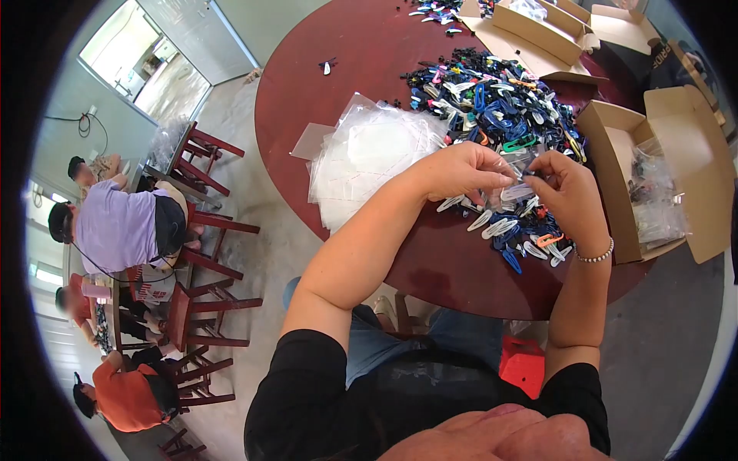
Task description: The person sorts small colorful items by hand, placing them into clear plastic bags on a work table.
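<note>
- left hand [461,173] is over the near edge of the table [361,61], fingers pinched together on a small clear bag [516,175].
- right hand [570,196], with a bracelet [596,256] at the wrist, is closed on the same bag from the other side.
- the bag hangs between both hands, just above loose white clips [492,225]; what it contains is too small to tell.
- a pile [500,100] of coloured hair clips lies just beyond the hands.
- a bag stack [369,154] lies left of the pile.
- an open box [615,138] stands to the right, clear packets inside.
- people [123,230] sit on red chairs far left.
</note>
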`<state>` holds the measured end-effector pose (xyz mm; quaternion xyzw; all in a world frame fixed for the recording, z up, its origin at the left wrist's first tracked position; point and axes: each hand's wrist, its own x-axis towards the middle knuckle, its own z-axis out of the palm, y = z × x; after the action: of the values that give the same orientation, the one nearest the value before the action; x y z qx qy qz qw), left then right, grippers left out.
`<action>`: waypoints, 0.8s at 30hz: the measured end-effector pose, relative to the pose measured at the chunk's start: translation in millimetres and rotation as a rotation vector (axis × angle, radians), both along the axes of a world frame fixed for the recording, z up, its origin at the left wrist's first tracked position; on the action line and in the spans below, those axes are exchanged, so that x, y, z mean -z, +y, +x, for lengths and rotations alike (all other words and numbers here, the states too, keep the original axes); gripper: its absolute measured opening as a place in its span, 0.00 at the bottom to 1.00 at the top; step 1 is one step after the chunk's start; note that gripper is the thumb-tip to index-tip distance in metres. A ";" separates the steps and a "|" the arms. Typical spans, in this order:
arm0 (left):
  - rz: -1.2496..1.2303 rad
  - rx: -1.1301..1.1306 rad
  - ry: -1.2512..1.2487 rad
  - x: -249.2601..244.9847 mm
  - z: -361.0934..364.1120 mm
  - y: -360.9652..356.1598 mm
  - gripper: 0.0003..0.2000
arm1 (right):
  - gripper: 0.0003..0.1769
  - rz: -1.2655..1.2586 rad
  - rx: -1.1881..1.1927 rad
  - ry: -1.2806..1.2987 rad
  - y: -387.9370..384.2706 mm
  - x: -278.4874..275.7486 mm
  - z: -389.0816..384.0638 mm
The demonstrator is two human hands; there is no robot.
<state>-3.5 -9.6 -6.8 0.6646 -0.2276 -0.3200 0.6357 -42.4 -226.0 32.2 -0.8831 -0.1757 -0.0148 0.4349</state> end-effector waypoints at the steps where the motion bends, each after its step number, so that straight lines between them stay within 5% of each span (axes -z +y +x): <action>1: 0.000 0.000 0.000 0.6 0.3 -0.2 0.13 | 0.06 -0.019 0.020 -0.037 0.6 0.2 -0.1; 8: -0.002 -0.005 0.009 1.6 -0.2 -0.4 0.14 | 0.05 0.167 0.105 -0.003 -2.0 -8.5 -3.6; 11: -0.001 0.001 0.018 0.1 -0.4 0.2 0.14 | 0.06 -0.058 0.077 -0.222 -4.4 -6.1 -2.8; 19: 0.013 -0.007 -0.010 -1.0 -0.9 -0.1 0.14 | 0.04 0.204 -0.033 0.234 -1.2 -12.5 -8.2; 24: -0.007 -0.018 0.021 -1.1 -1.8 -0.5 0.13 | 0.09 -0.025 -0.056 0.036 1.3 -12.1 -9.7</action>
<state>-5.3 -10.0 -5.7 0.6609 -0.2160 -0.3201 0.6434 -52.1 -224.7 44.3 -0.8832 -0.1927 0.0157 0.4272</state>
